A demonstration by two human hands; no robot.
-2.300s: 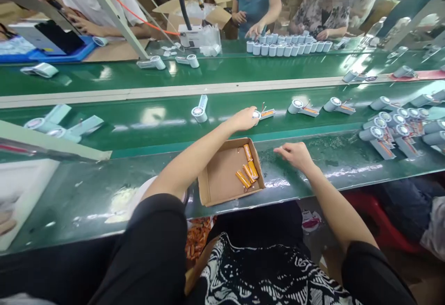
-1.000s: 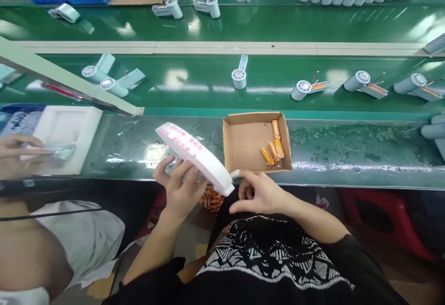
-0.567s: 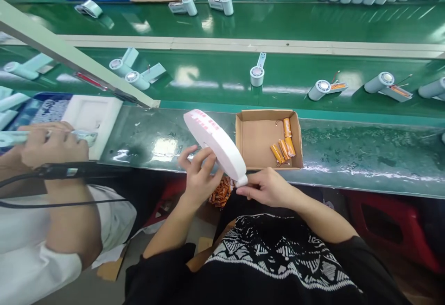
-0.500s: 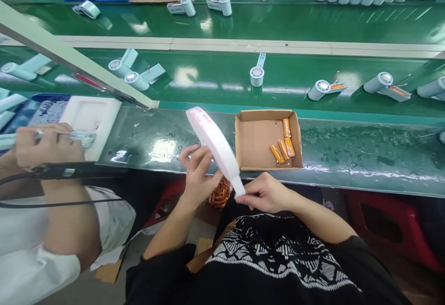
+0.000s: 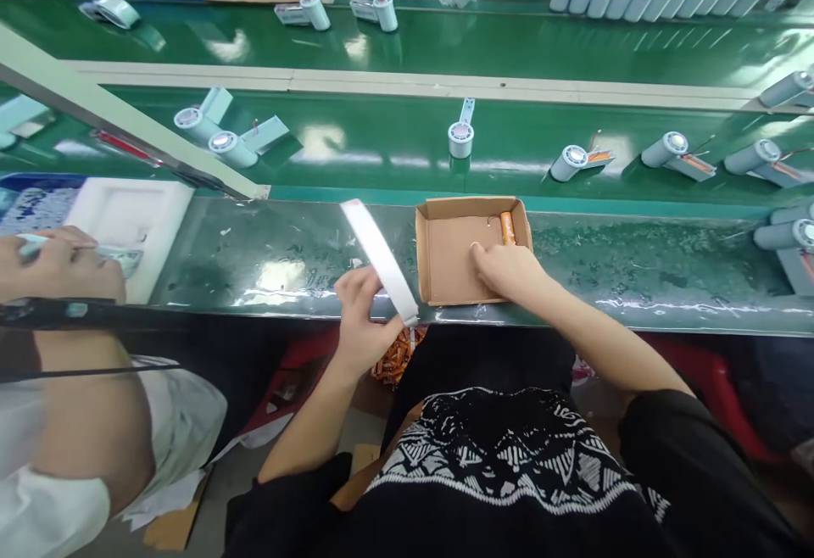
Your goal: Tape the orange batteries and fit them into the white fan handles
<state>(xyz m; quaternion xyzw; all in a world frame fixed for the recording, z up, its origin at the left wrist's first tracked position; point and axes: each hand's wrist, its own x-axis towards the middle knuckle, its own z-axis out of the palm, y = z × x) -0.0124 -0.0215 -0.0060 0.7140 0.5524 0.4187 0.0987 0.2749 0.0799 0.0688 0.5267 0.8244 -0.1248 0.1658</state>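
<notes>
the long white strip [image 5: 376, 259] stands on edge in your left hand [image 5: 364, 316], its lower end just beside the brown cardboard tray [image 5: 448, 265] on the glossy green desk [image 5: 642, 274], your fingers curled firmly around it. your right hand [image 5: 505, 270] lies inside the tray, fingers close together near the orange cylindrical battery [image 5: 507, 227]; you cannot tell if they pinch anything. keep the strip steady, clear of the tray, and pick with your fingertips.
</notes>
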